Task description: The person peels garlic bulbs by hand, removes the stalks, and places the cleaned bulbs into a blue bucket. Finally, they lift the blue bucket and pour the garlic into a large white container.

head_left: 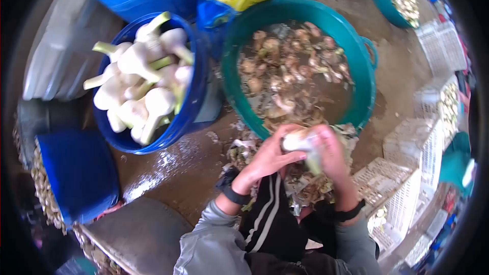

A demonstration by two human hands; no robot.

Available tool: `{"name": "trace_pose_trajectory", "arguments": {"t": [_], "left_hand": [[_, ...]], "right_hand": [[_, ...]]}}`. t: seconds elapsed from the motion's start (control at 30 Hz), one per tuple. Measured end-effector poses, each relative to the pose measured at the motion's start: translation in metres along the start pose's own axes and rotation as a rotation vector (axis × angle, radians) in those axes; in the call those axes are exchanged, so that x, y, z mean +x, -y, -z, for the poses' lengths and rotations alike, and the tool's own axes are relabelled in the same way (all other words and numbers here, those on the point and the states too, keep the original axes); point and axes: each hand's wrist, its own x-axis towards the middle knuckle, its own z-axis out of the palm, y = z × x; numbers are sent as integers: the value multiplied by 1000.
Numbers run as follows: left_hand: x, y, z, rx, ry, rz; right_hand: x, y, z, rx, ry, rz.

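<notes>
A white garlic bulb (294,141) is held between my two hands above the near rim of a green tub (368,97). My left hand (272,154) is closed around one side of it, thumb and fingers on the bulb. My right hand (330,152), blurred by motion, is closed at its other side, over the pale green stem (313,162). Brownish unpeeled bulbs (293,63) lie in murky water with loose skins inside the tub. Torn skins (305,186) are heaped below my hands.
A blue bucket (199,94) full of clean white garlic (135,61) stands to the left. Blue containers (76,175) are at far left. White plastic crates (387,183) line the right side. More green tubs (384,5) with garlic stand at the back. The floor (168,168) is wet.
</notes>
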Motion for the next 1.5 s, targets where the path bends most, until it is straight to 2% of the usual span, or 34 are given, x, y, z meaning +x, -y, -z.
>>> {"name": "trace_pose_trajectory", "arguments": {"t": [0.03,0.1,0.17,0.23,0.3,0.37,0.43,0.5,0.53,0.57,0.63,0.67,0.7,0.73,0.77,0.83,0.87,0.9,0.97,1.0,1.03,1.17,1.23,1.27,1.3,1.33,1.37,1.4,1.43,1.47,1.5], "left_hand": [[-2,2,0,26,43,140],[-1,-8,-4,-5,52,186],[2,-26,0,234,209,110],[4,-50,-3,452,324,-96],[8,-71,-2,551,332,-273],[6,-93,-5,657,427,-293],[2,-97,-3,770,515,-319],[-7,-94,9,912,481,-149],[-7,-106,15,856,316,-335],[-9,-123,25,866,177,-432],[-12,-158,47,941,-159,-555],[-15,-170,54,1087,-372,-529],[-9,-170,74,1085,-521,-683],[-7,-193,72,1248,-642,-580],[-6,-203,77,1384,-599,-610],[-11,-196,73,1119,-359,-527],[-9,-201,65,1084,-48,-510],[-3,-199,52,1052,107,-485],[-2,-175,36,861,114,-303],[0,-163,37,748,107,-288],[1,-154,37,634,103,-269],[-2,-154,30,782,294,-262],[-3,-175,27,1170,515,-362],[-4,-178,40,1347,419,-432],[-10,-169,54,907,-46,-4],[-2,-182,76,1430,17,-394],[-3,-176,105,1577,-211,-530],[4,-185,123,1429,-330,-472],[11,-194,132,1710,-382,-596],[16,-221,108,1925,-301,-586],[22,-220,110,2043,-231,-505]], "right_hand": [[-6,5,-10,-72,13,19],[-3,12,2,-129,0,58],[4,28,16,47,-259,49],[4,37,52,-170,-358,95],[-9,48,64,-222,-383,96],[-23,54,74,-368,-460,188],[-21,77,91,-9,-768,281],[-27,94,115,10,-859,318],[-31,91,121,13,-636,208],[-38,86,126,10,-406,84],[-54,6,128,-941,101,133],[-57,0,121,-1105,387,118],[-49,-2,111,-1263,675,110],[-32,7,97,-1010,472,224],[-13,25,80,-747,273,321],[23,87,38,-413,89,459],[32,94,18,-402,126,552],[38,98,3,-395,162,647],[39,102,-8,-514,332,614],[39,96,-9,-552,268,702],[37,92,-5,-560,261,690],[16,89,16,-679,318,677],[0,90,25,-670,469,655],[-8,96,27,-454,525,647],[-17,98,22,-147,536,582],[-21,91,18,-100,598,548],[-19,77,20,-61,635,511],[-4,49,25,-246,551,519],[16,17,35,-428,473,509],[40,-2,50,-818,323,434],[79,-53,60,-1077,117,711]]}}
